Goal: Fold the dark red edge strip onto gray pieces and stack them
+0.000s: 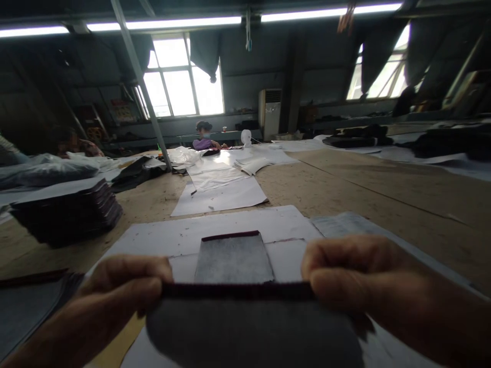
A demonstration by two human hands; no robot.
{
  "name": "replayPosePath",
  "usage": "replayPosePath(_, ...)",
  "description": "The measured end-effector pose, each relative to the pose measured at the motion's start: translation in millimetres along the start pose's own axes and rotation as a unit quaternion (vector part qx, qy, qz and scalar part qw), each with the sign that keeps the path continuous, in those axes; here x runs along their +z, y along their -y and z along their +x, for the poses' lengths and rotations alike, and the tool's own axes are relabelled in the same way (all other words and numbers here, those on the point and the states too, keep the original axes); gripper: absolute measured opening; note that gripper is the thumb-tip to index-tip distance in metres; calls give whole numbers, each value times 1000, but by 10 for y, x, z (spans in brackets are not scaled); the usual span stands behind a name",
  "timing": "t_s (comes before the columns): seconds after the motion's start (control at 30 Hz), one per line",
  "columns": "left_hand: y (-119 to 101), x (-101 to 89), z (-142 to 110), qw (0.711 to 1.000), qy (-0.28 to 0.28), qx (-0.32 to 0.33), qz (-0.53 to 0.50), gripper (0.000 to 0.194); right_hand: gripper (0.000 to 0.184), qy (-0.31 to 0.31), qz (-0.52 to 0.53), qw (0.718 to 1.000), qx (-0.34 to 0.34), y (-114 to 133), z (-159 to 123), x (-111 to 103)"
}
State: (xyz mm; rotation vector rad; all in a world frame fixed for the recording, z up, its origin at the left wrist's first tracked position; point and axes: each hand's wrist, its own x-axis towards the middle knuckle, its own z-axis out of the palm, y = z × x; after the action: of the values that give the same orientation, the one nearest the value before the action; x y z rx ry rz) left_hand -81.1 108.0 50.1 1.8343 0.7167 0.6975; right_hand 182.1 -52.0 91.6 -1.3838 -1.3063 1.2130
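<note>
Stretched between my two hands is a dark grey fabric piece (249, 327) with a dark red upper edge. My left hand (123, 286) pinches its left top corner between thumb and fingers. At the opposite corner, my right hand (353, 276) grips it the same way. The lower part of the piece runs out of the picture. Just beyond it, a similar grey fabric panel (232, 258) with a dark red strip lies flat on white paper (153, 240).
A tall stack of dark panels (69, 209) stands at the left, with another pile (26, 312) nearer. A slanting metal pole (141, 84) rises from the brown table (326, 189). Across it sits a masked person (203, 140) near a white cone (246, 137). Dark cloth (445, 143) lies far right.
</note>
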Motion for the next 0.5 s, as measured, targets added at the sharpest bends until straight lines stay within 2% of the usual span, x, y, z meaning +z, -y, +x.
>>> replayPosePath(0.07, 5, 44, 353, 999, 15, -45, -6, 31, 32, -24, -23, 999, -32, -69, 305, -133)
replayPosePath(0.1, 67, 76, 530, 998, 22, -50, 7, 32, 32, -58, -62, 996, -20, -154, 481, -185)
replayPosePath(0.17, 270, 147, 833, 997, 24, -61, 30, 32, 30, -82, -110, 991, 3, -376, 812, -255)
replayPosePath(0.23, 492, 207, 1019, 996, 19, -70, 61, 32, 27, -106, -162, 981, 22, -590, 1050, -285)
replayPosePath(0.33, 707, 255, 1085, 992, -6, -61, 111, 30, 25, -141, -237, 961, 23, -772, 1194, -286)
replayPosePath(0.5, 762, 261, 1020, 981, -64, -11, 181, 25, 21, -190, -328, 925, 9, -783, 1236, -270)
